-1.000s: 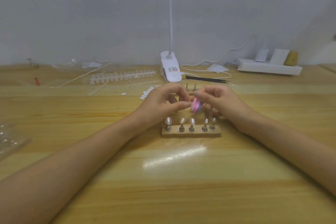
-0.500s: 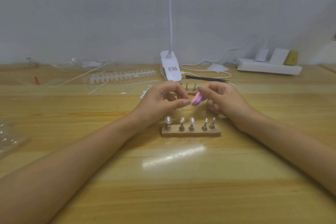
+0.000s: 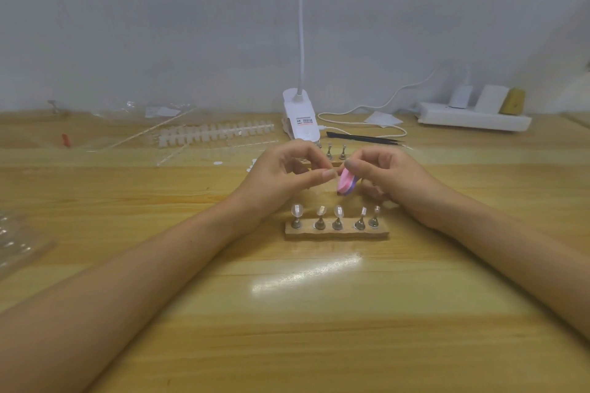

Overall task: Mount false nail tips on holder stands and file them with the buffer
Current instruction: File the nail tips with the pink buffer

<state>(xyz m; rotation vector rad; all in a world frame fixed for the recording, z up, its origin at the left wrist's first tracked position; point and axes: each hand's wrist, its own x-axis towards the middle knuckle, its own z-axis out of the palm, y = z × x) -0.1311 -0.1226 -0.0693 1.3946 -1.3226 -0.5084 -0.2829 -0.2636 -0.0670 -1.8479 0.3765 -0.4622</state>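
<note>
This is a small nail-craft work desk: a pale varnished wooden tabletop (image 3: 319,313) that runs up to a plain grey-white wall (image 3: 191,25). The craft shows in the long strip of clear plastic false nail tips (image 3: 217,134), the light wooden block of small metal holder stands topped with clear tips (image 3: 336,233) and the slim black tweezers (image 3: 364,138). A white clip-on gooseneck lamp (image 3: 300,118), a white power strip with plugs (image 3: 472,120) and crumpled clear plastic packaging (image 3: 19,242) give it an informal desk look.
</note>
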